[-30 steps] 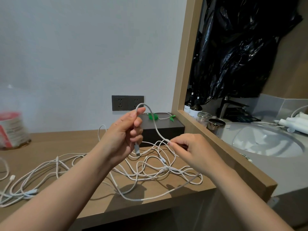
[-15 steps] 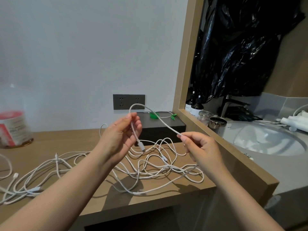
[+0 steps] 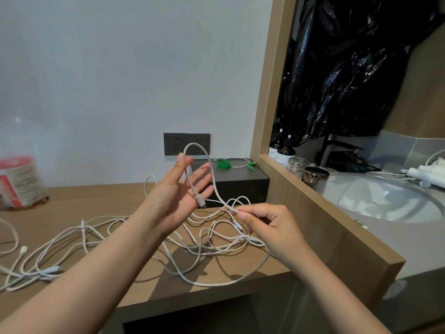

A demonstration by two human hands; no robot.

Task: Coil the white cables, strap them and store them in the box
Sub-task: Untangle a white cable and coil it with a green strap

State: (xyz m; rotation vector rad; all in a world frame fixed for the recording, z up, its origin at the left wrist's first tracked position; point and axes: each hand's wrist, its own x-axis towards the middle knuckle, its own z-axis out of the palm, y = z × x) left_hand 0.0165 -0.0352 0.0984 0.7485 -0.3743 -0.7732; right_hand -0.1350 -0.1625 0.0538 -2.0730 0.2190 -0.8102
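My left hand spread, palm up; cable looped over fingers, plug across them. My right hand pinches same cable lower down. Other cables tangled on desk. Box behind, by wall.

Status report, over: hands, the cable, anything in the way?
Left hand open, white cable looped over its fingers. Right hand pinches same cable. Other cables tangled on table. Green straps lie on black box.
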